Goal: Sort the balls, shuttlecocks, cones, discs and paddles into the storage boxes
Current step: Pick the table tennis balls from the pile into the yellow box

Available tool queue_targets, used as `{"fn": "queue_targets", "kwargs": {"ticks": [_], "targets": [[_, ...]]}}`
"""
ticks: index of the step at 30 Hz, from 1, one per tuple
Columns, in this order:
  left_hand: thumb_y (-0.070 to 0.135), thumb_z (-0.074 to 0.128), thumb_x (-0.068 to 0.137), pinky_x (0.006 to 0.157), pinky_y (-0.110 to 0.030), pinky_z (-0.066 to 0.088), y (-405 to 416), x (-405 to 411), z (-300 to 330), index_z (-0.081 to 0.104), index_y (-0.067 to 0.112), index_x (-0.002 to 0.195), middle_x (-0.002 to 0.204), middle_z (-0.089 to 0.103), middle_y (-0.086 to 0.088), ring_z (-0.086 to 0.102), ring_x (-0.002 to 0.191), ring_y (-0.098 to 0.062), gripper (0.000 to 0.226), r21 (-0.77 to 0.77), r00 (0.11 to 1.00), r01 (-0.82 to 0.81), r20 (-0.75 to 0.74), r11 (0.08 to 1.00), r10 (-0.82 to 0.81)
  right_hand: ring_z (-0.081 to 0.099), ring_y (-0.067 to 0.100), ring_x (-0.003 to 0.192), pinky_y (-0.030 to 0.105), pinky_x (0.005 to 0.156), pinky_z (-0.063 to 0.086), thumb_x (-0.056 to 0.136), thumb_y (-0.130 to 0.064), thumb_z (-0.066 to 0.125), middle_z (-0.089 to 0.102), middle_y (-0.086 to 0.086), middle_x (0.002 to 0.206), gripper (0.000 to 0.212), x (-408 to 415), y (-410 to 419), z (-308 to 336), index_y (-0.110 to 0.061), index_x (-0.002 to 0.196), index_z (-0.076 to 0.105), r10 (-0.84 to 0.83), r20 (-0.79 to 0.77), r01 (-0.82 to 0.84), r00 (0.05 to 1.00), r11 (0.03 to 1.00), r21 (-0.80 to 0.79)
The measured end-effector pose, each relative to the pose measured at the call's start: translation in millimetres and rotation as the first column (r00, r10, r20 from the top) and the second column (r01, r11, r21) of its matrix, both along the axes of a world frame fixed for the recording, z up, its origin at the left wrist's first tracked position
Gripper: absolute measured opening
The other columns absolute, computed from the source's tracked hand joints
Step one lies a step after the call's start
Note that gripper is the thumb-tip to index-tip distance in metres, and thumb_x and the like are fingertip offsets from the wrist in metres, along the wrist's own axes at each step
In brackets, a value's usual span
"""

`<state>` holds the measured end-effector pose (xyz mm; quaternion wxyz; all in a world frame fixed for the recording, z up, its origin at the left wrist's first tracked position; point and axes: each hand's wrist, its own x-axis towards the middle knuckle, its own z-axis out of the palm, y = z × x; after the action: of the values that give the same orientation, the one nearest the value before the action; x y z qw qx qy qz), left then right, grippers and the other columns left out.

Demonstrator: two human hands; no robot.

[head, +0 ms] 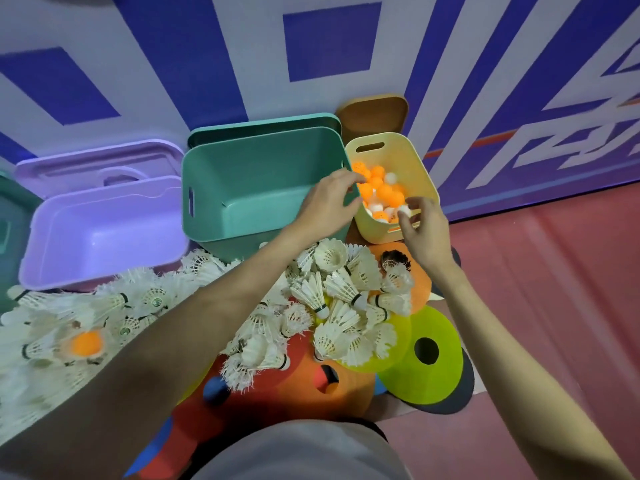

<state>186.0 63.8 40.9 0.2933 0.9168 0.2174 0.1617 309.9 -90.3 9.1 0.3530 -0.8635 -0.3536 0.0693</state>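
Both hands reach over the yellow box [415, 150]: right hand [424, 230] pinches a white ball [403, 211], left hand [327, 202] loosely curled.

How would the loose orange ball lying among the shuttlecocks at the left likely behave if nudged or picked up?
The orange ball looks like the small smooth ones in the yellow box, so probably very light and hard. Being round, it would likely roll, though the feathered shuttlecocks crowding it may stop it quickly.

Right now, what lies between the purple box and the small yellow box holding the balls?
In the head view, the green box stands between the purple box and the yellow box. It looks empty, and the left hand hangs over its right rim.
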Motion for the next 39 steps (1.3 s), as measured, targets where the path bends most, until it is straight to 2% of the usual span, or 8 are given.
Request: {"fn": "queue_targets", "kwargs": {"ticks": [6, 11, 16, 22, 26, 31, 34, 39], "targets": [[0.013, 0.060, 0.091, 0.089, -0.030, 0.052, 2.1, -108.9, -1.5, 0.063, 0.013, 0.119, 0.115, 0.064, 0.001, 0.060, 0.096, -0.007, 0.028, -0.104, 0.975, -0.204, 0.067, 0.974, 0.211, 0.057, 0.016, 0.082, 0.037, 0.071, 0.049, 0.094, -0.019, 0.055, 0.055, 0.007, 0.108, 0.024, -90.4, -8.3, -3.0, -0.009, 0.115, 0.056, 0.271, 0.017, -0.271, 0.962, 0.962, -0.038], [0.009, 0.063, 0.090, 0.079, -0.009, 0.046, -6.2, -215.1, -3.6, 0.064, 0.011, 0.118, 0.110, 0.065, 0.002, 0.060, 0.092, -0.006, 0.029, -0.189, 0.913, -0.385, 0.064, 0.903, 0.403, 0.058, 0.024, 0.090, 0.041, 0.073, 0.050, 0.094, -0.017, 0.054, 0.054, 0.009, 0.109, 0.025, -160.2, 1.9, -1.1, -0.006, 0.116, 0.055, 0.456, 0.008, -0.456, 0.890, 0.890, -0.025], [0.011, 0.063, 0.090, 0.080, -0.032, 0.055, -15.3, -321.2, -20.6, 0.067, 0.014, 0.112, 0.107, 0.068, -0.001, 0.063, 0.088, -0.011, 0.022, -0.190, 0.869, -0.492, -0.043, 0.850, 0.493, 0.056, 0.024, 0.099, 0.034, 0.080, 0.048, 0.095, -0.022, 0.052, 0.052, 0.008, 0.114, 0.031, -236.9, 27.2, 2.8, -0.007, 0.123, 0.053, 0.635, 0.033, -0.631, 0.772, 0.771, -0.086], [0.009, 0.062, 0.090, 0.077, -0.031, 0.050, 1.7, -407.4, -19.2, 0.068, 0.012, 0.110, 0.101, 0.067, -0.003, 0.059, 0.084, -0.013, 0.021, -0.082, 0.763, -0.646, -0.076, 0.759, 0.642, 0.052, 0.028, 0.109, 0.031, 0.092, 0.041, 0.093, -0.016, 0.055, 0.050, 0.013, 0.119, 0.038, -305.3, 66.2, 4.6, -0.002, 0.127, 0.049, 0.749, 0.030, -0.740, 0.662, 0.660, -0.129], [0.004, 0.062, 0.086, 0.074, -0.033, 0.046, 26.9, -438.8, -28.2, 0.067, 0.005, 0.108, 0.103, 0.066, -0.011, 0.061, 0.093, -0.028, 0.022, 0.105, 0.758, -0.593, -0.259, 0.798, 0.598, 0.052, 0.029, 0.107, 0.027, 0.086, 0.040, 0.091, -0.015, 0.056, 0.049, 0.013, 0.120, 0.039, -338.8, 87.7, 4.7, -0.004, 0.128, 0.049, 0.757, 0.011, -0.747, 0.653, 0.646, -0.157], [0.008, 0.058, 0.084, 0.071, -0.034, 0.045, 46.9, -437.9, -33.7, 0.070, 0.008, 0.099, 0.095, 0.066, -0.009, 0.061, 0.091, -0.030, 0.019, 0.297, 0.758, -0.377, -0.445, 0.877, 0.477, 0.053, 0.031, 0.107, 0.041, 0.091, 0.046, 0.089, -0.014, 0.058, 0.051, 0.014, 0.118, 0.038, -365.6, 102.3, -1.3, -0.005, 0.126, 0.051, 0.751, 0.012, -0.736, 0.660, 0.650, -0.187], [0.009, 0.055, 0.086, 0.069, -0.030, 0.041, 53.9, -429.5, -32.0, 0.070, 0.013, 0.100, 0.097, 0.066, -0.005, 0.061, 0.092, -0.025, 0.021, 0.366, 0.670, -0.292, -0.581, 0.884, 0.462, 0.052, 0.032, 0.107, 0.041, 0.091, 0.046, 0.088, -0.012, 0.058, 0.051, 0.014, 0.116, 0.039, -374.4, 104.4, -4.8, -0.004, 0.125, 0.052, 0.738, 0.004, -0.719, 0.675, 0.659, -0.222], [-0.005, 0.055, 0.084, 0.061, -0.026, 0.037, 56.6, -413.6, -21.8, 0.063, 0.014, 0.084, 0.094, 0.069, -0.004, 0.064, 0.088, -0.022, 0.021, 0.401, 0.476, -0.373, -0.691, 0.837, 0.544, 0.054, 0.033, 0.104, 0.041, 0.090, 0.046, 0.085, -0.008, 0.059, 0.053, 0.016, 0.113, 0.036, -383.4, 105.5, -8.9, -0.001, 0.119, 0.055, 0.737, -0.004, -0.707, 0.676, 0.647, -0.285]]}}
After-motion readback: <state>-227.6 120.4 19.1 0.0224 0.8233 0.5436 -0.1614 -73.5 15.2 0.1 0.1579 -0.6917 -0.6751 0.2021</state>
